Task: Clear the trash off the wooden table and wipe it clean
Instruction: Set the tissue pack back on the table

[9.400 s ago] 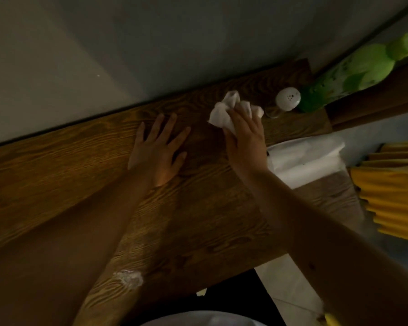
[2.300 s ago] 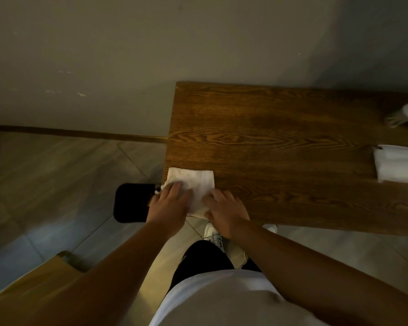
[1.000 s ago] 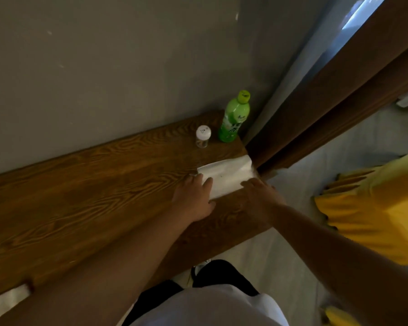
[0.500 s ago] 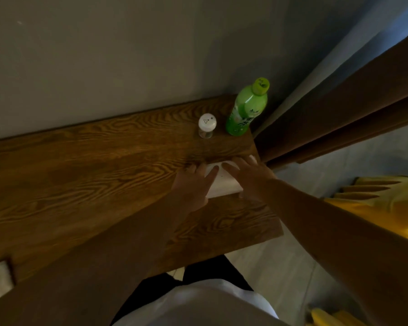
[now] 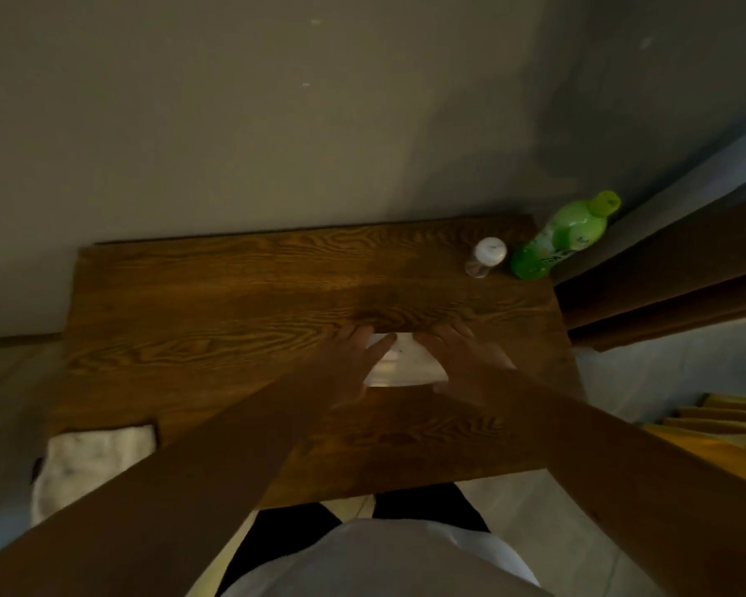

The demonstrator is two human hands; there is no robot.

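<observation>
The wooden table [image 5: 216, 321] runs along a grey wall. A white tissue pack [image 5: 399, 366] lies right of the table's middle. My left hand [image 5: 354, 364] rests on its left end and my right hand [image 5: 461, 359] on its right end, fingers spread over it; whether they grip it I cannot tell. A folded white cloth [image 5: 100, 450] lies at the table's front left corner, partly past the edge. A green bottle [image 5: 560, 241] and a small clear jar with a white lid [image 5: 485, 258] stand upright at the back right corner.
A dark wooden frame [image 5: 672, 286] stands just right of the table. A yellow object [image 5: 715, 428] sits on the floor at the right. My legs stand against the table's front edge.
The view has swung left and back, so the whole table and the folded cloth show. Both hands have stayed on the tissue pack, which sits farther from the right edge now.
</observation>
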